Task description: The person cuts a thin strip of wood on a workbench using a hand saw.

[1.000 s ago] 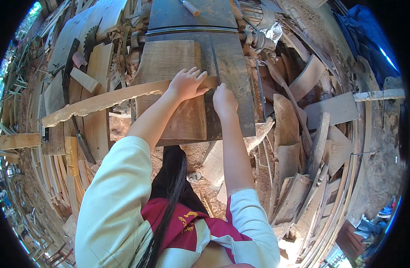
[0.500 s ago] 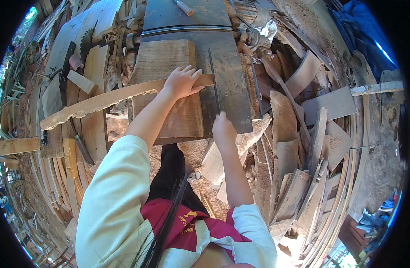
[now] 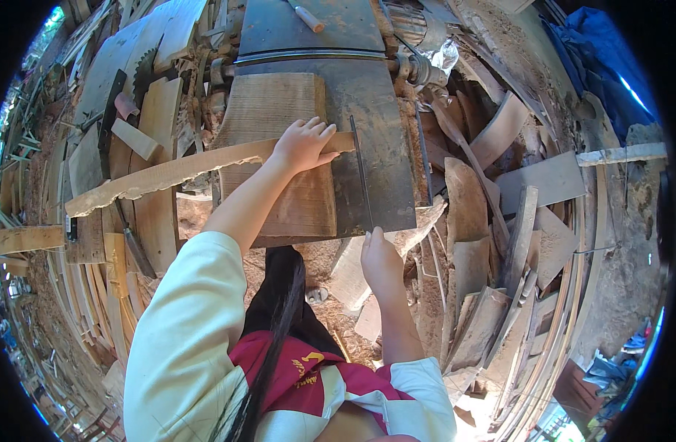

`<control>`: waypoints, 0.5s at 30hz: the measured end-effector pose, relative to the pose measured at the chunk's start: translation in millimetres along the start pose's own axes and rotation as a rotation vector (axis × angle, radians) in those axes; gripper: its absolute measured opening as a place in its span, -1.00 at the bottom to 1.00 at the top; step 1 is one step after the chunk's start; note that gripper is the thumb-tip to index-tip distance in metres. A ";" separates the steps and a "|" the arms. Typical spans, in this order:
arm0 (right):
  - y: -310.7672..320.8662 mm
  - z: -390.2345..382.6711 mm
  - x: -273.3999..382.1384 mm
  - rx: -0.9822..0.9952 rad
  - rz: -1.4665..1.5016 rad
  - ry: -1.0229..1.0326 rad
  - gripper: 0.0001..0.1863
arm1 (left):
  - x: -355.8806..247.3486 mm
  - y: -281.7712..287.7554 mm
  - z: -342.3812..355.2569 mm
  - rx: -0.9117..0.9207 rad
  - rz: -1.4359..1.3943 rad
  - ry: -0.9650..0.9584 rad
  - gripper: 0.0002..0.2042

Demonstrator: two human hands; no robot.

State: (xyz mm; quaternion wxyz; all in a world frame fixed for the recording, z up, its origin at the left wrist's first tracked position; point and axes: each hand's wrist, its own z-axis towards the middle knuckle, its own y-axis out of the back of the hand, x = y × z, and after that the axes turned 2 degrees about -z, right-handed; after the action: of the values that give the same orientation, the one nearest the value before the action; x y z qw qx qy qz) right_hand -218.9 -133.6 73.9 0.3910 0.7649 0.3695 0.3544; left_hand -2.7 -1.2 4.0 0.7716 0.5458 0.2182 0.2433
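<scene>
A long wooden strip [image 3: 183, 165] with a rough, bark-like lower edge lies slantwise over a thick plank [image 3: 275, 99]. My left hand [image 3: 303, 145] is closed over the strip near its right end, pressing it on the plank. In my closed right hand [image 3: 382, 259] is a long, thin, dark blade [image 3: 363, 173]. Its upper part touches the strip's right end, and the hand sits just past the near edge of the metal machine table [image 3: 386, 147]. Whether the blade is a saw or a file cannot be told, and its grip is hidden in the hand.
A wooden-handled tool [image 3: 308, 18] lies on the machine table's far part. Boards and a toothed circular blade [image 3: 143, 70] are at the left, with a knife-like tool [image 3: 137, 243] nearer. Offcuts [image 3: 493, 317] pile up at the right. Sawdust covers the ground.
My right hand has pulled the blade toward me, down past the table's near edge. The left hand still holds the strip, and the whole view has shifted slightly.
</scene>
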 end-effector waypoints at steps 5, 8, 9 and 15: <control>0.0 7.4 -4.4 -0.021 0.024 -0.015 -0.75 | -0.2 -2.0 1.4 -0.025 -0.004 -0.017 -0.52; -0.5 26.2 4.5 -0.043 0.036 0.006 -0.74 | 5.4 -5.5 -4.9 -0.052 0.026 -0.014 -0.52; -0.6 36.6 12.3 -0.042 0.041 0.032 -0.73 | 10.0 -3.9 -9.1 -0.046 0.040 -0.003 -0.52; 5.7 86.9 25.0 -0.140 0.063 0.040 -0.73 | -2.2 -4.1 1.8 -0.064 0.006 -0.026 -0.52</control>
State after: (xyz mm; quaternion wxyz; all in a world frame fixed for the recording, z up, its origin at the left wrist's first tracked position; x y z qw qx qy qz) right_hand -133.2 -144.1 46.7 0.4246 0.7397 0.3275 0.4065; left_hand -2.8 -5.0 0.8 0.7907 0.5247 0.1987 0.2451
